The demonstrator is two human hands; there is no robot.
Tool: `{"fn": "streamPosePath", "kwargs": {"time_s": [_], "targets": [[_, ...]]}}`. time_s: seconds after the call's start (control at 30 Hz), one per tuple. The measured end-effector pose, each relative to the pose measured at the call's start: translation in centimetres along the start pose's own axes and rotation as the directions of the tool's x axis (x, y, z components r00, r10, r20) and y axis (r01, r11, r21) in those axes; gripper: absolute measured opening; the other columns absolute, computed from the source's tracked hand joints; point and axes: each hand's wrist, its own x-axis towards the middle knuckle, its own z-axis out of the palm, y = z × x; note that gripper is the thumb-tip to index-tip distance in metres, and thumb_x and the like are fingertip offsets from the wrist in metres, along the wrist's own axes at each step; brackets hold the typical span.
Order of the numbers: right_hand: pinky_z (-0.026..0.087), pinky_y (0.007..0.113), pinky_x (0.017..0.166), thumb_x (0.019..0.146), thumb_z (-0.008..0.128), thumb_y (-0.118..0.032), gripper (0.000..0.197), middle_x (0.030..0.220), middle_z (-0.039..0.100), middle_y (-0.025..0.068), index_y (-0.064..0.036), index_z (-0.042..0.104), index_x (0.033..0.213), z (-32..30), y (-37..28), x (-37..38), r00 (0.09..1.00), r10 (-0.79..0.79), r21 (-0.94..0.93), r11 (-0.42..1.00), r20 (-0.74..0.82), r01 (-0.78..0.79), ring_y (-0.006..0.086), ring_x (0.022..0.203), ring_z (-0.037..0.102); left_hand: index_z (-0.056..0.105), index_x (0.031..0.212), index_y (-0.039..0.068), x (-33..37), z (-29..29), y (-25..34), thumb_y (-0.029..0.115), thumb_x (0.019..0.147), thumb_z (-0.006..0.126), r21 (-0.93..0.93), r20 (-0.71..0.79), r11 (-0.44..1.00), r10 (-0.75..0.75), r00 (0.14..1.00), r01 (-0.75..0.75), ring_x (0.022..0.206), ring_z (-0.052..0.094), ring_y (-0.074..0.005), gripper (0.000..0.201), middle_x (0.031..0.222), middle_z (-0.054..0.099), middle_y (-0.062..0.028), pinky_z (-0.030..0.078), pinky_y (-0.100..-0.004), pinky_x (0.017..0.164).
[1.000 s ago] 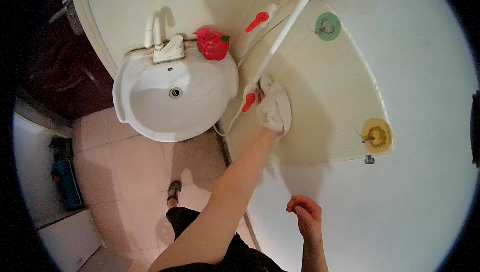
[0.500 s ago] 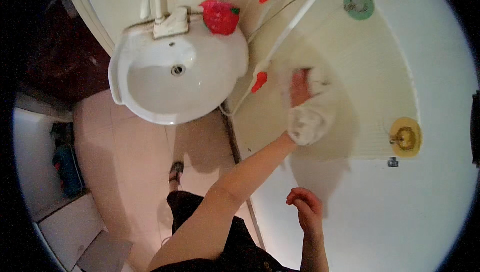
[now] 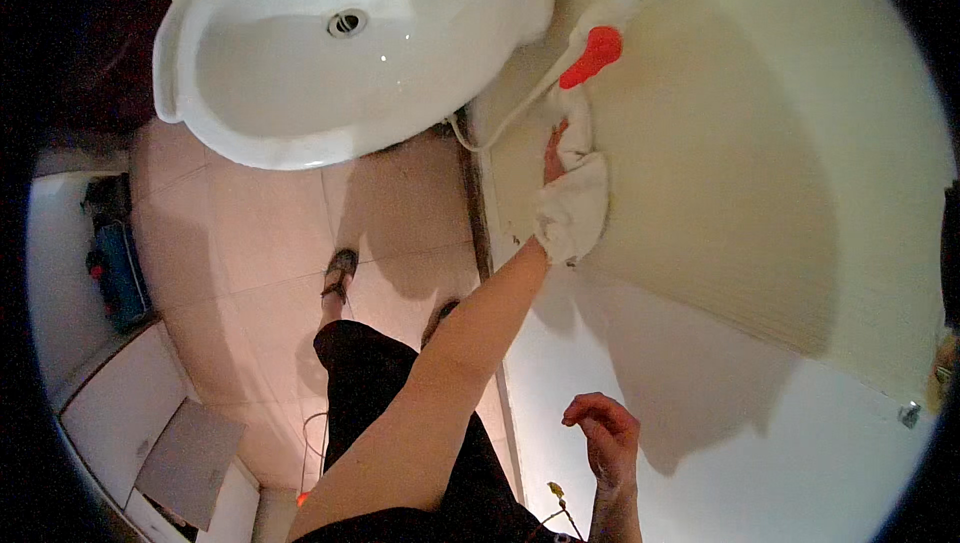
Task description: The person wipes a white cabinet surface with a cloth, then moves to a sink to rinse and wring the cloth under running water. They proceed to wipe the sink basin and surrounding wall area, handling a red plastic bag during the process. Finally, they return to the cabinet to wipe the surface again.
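My left hand [image 3: 555, 155] is on the cream wall [image 3: 720, 173] to the right of the washbasin, with a white cloth [image 3: 572, 211] in it. The cloth drapes over the back of the hand and the wrist, so most of the fingers are hidden. Just above them is a red valve handle [image 3: 592, 57] on a white pipe. Lower down, my right hand [image 3: 602, 435] hangs in front of the white lower wall, its fingers loosely bent and nothing in it.
A white washbasin [image 3: 290, 133] with a drain juts out at the upper left. A thin white hose [image 3: 485, 146] curves beside it. Pink floor tiles [image 3: 250, 233] lie below, with my feet on them. White cabinets [image 3: 125, 408] and a blue container [image 3: 122, 273] stand at the left.
My left hand has moved the cloth leftward along the wall, closer to the red handle and the basin. The view has shifted nearer the wall; my right hand stays low with loosely bent fingers.
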Motion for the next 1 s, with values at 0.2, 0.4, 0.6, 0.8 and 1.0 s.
{"fn": "streamPosePath", "kwargs": {"time_s": [0.2, 0.4, 0.6, 0.8, 1.0], "targets": [[0.046, 0.033, 0.075, 0.071, 0.049, 0.005, 0.024, 0.084, 0.06, 0.0134, 0.007, 0.059, 0.094, -0.5, 0.7, 0.3, 0.998, 0.056, -0.053, 0.997, -0.007, -0.056, 0.0203, 0.08, 0.057, 0.039, 0.132, 0.007, 2.4, -0.5, -9.7, 0.032, 0.082, 0.056, 0.24, -0.011, 0.964, -0.117, 0.993, 0.116, 0.128, 0.032, -0.0339, 0.058, 0.138, 0.038, -0.0127, 0.027, -0.0429, 0.105], [0.048, 0.034, 0.081, 0.077, 0.057, 0.001, 0.02, 0.09, 0.062, 0.0123, 0.0056, 0.06, 0.097, -0.4, 0.5, 0.5, 0.995, 0.013, -0.013, 1.0, 0.103, -0.012, 0.0204, 0.086, 0.06, 0.04, 0.131, 0.007, 7.7, -2.0, -12.6, 0.033, 0.085, 0.052, 0.736, 0.031, 0.676, 0.026, 0.999, -0.04, 0.126, 0.036, -0.031, 0.053, 0.135, 0.041, -0.0121, 0.029, -0.042, 0.104], [0.048, 0.035, 0.081, 0.081, 0.059, -0.004, 0.022, 0.092, 0.062, 0.0126, 0.0061, 0.059, 0.1, -3.7, 1.5, 0.5, 0.994, 0.09, -0.061, 0.994, 0.07, -0.085, 0.0212, 0.087, 0.06, 0.033, 0.135, 0.008, -3.4, 7.0, 5.3, 0.027, 0.086, 0.055, 0.259, -0.032, 0.92, 0.314, 0.949, -0.296, 0.122, 0.041, -0.0287, 0.057, 0.137, 0.038, -0.009, 0.035, -0.0364, 0.1], [0.049, 0.036, 0.081, 0.081, 0.06, -0.007, 0.025, 0.093, 0.062, 0.0132, 0.0067, 0.058, 0.103, -2.0, 0.9, 0.6, 0.984, 0.06, -0.026, 0.998, 0.169, -0.056, 0.0219, 0.087, 0.06, 0.028, 0.139, 0.011, -0.5, 2.6, 8.4, 0.031, 0.092, 0.041, -0.085, 0.057, 0.983, 0.166, 0.985, -0.161, 0.133, 0.025, -0.0278, 0.053, 0.145, 0.028, -0.0109, 0.02, -0.0389, 0.11], [0.046, 0.034, 0.077, 0.074, 0.052, 0.0, 0.025, 0.085, 0.06, 0.0136, 0.007, 0.058, 0.098, -0.2, -0.3, 0.5, 0.985, 0.158, -0.07, 0.986, 0.074, -0.153, 0.0208, 0.081, 0.058, 0.03, 0.136, -0.001, 7.3, -1.7, 0.0, 0.026, 0.089, 0.052, 0.585, 0.034, 0.767, 0.302, 0.953, -0.264, 0.122, 0.04, -0.0338, 0.058, 0.138, 0.036, -0.0167, 0.038, -0.0439, 0.098]]}}
